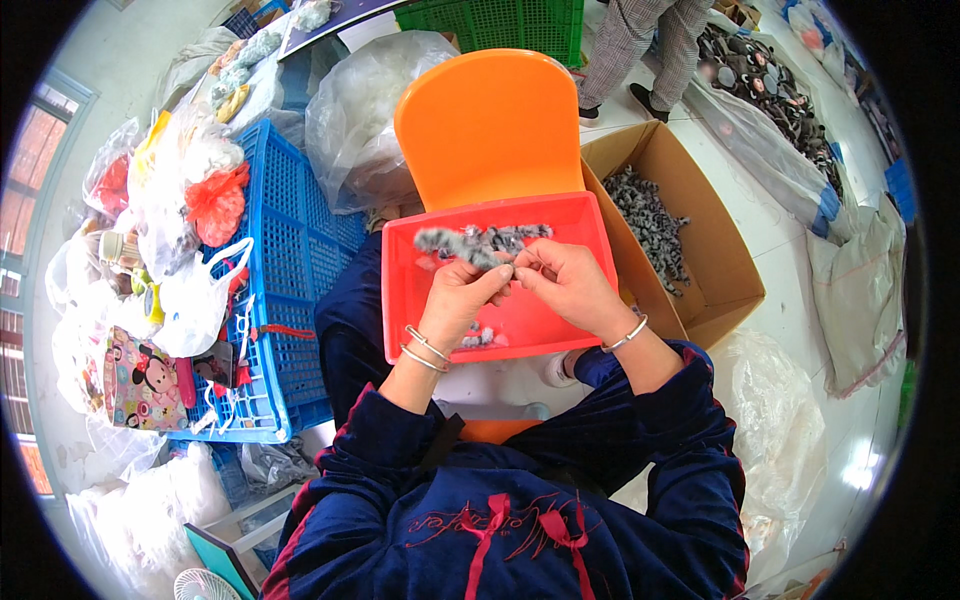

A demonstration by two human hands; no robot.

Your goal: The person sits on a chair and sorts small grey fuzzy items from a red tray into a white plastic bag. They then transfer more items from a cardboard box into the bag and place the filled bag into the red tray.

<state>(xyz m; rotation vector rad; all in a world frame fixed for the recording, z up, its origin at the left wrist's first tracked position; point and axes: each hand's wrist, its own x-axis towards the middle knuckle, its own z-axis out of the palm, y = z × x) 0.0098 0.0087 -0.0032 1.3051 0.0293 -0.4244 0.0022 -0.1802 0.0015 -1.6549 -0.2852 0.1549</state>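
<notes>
Over a red plastic tray (394, 310), both my hands meet at one fuzzy grey strip (452, 244). My left hand (466, 297) is closed round its lower part, and its free end sticks out up and to the left, slightly blurred. Fingers of my right hand (573, 287) pinch at the strip's near end, touching the left fingertips. What exactly lies between the fingertips is too small to make out. More fuzzy grey pieces (520, 233) lie in the tray, behind the hands, and a few small ones (482, 337) lie near its front wall.
An orange chair (488, 125) stands behind the tray. To the right, an open cardboard box (725, 285) holds a heap of grey fuzzy pieces (645, 215). On the left is a blue crate (290, 370) loaded with bags. A person's legs (630, 50) show at the back.
</notes>
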